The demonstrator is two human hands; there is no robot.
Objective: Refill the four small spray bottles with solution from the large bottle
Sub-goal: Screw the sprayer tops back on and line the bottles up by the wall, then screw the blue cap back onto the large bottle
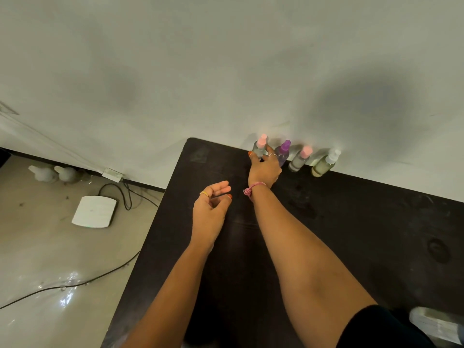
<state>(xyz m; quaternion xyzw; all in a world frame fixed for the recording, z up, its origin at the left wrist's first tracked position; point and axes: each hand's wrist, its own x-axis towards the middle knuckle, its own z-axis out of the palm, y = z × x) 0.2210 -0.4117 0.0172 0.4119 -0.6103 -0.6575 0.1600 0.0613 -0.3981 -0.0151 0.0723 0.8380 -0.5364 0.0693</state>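
Several small spray bottles stand in a row against the wall at the far edge of the dark table (351, 234). My right hand (264, 169) is closed around the leftmost one, a clear bottle with a pink cap (260, 144). To its right stand a purple bottle (283, 150), another pink-capped bottle (300, 159) and a white-capped bottle (325, 164). My left hand (211, 209) hovers over the table nearer to me, fingers loosely curled and holding nothing. No large bottle is in view.
The table's left edge drops to a tiled floor with a white flat device (94, 211), black cables (125, 194) and two pale bottles (54, 174) by the wall. A white object (437, 325) lies at the table's near right corner.
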